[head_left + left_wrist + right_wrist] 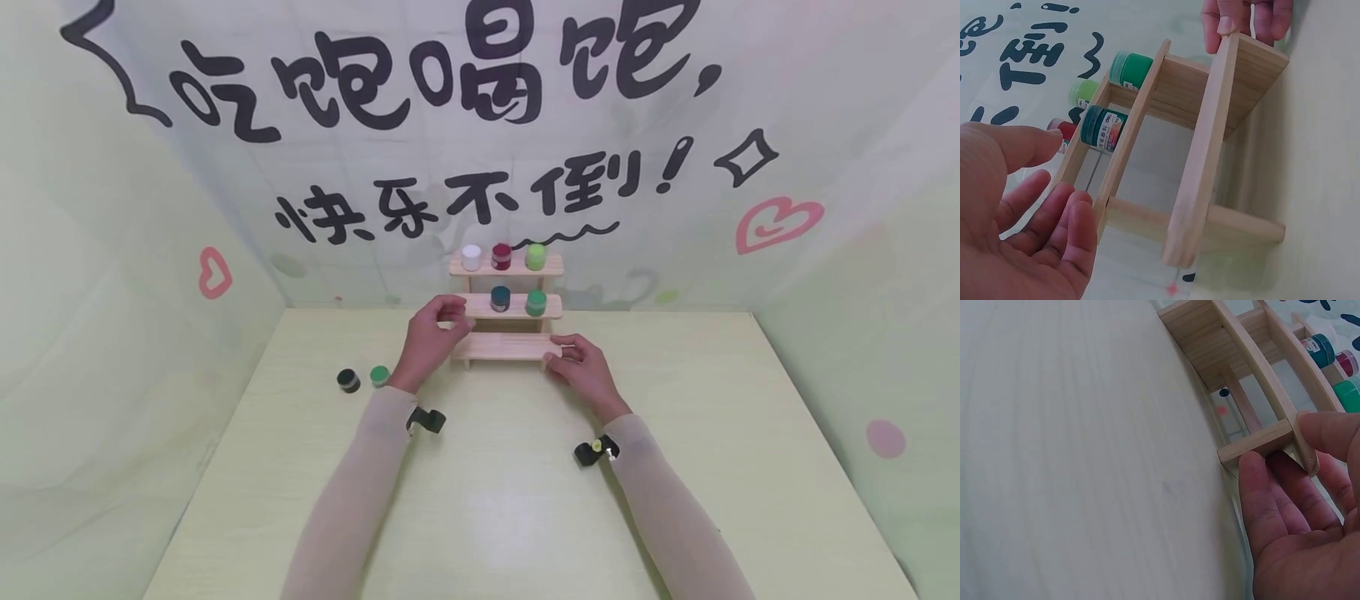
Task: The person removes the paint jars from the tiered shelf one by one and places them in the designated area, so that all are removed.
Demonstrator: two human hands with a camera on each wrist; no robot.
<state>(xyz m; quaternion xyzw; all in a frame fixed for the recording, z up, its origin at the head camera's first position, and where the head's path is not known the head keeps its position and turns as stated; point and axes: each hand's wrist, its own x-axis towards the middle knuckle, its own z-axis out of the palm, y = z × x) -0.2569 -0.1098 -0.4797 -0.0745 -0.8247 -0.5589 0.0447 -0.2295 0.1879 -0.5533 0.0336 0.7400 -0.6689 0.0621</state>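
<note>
A small three-tier wooden shelf rack [506,346] stands at the back of the table. My right hand [585,371] grips the right end of its lowest board, thumb on the board and fingers around the end support [1257,444]. At the left end of the middle board is my left hand [438,337]; its fingers are loosely bent, with nothing visible between thumb and fingertips. Whether those fingertips touch the board is unclear. A dark teal paint jar [500,298] and a green paint jar [536,302] sit on the middle tier.
White [471,257], dark red [501,257] and light green [536,256] jars line the top tier. Left of the left wrist, a black-lidded jar [348,381] and a green-lidded jar [380,377] lie on the table [495,500]. A printed cloth [360,158] hangs behind the rack.
</note>
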